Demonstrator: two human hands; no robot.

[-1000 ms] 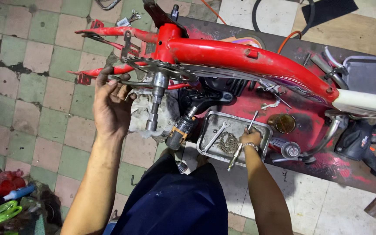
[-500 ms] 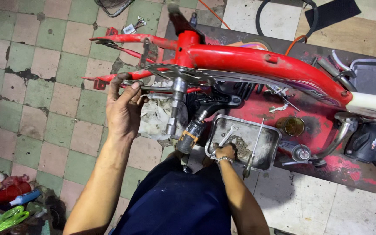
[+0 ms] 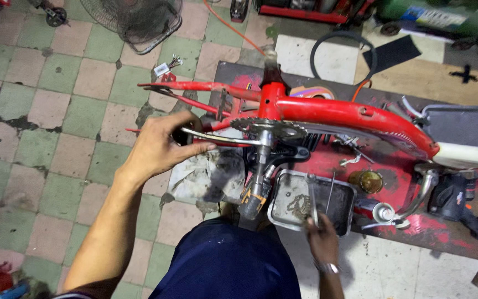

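Gripping the crank arm (image 3: pixel 222 137) beside the chainring (image 3: pixel 269 128), my left hand (image 3: pixel 159 147) steadies the red bicycle frame (image 3: pixel 349 116); my right hand (image 3: pixel 322 238) holds a wrench (image 3: pixel 312 196) over the metal tray (image 3: pixel 283 207), ready to fit it.

From my feed, surroundings logged as follows. Floor tiles (image 3: pixel 34 72): worn green and pink checks, cracked in places. Fan guard (image 3: pixel 131 19): round wire cage, lying at the top edge. Bunch of keys (image 3: pixel 167 65): on the tiles just below the fan guard. Black rubber ring (image 3: pixel 319 52): on a pale tile beyond the bench. Orange cable (image 3: pixel 233 27): running across the floor. Power drill (image 3: pixel 463 207): black, lying on the red-stained bench (image 3: pixel 449 238) at the right.
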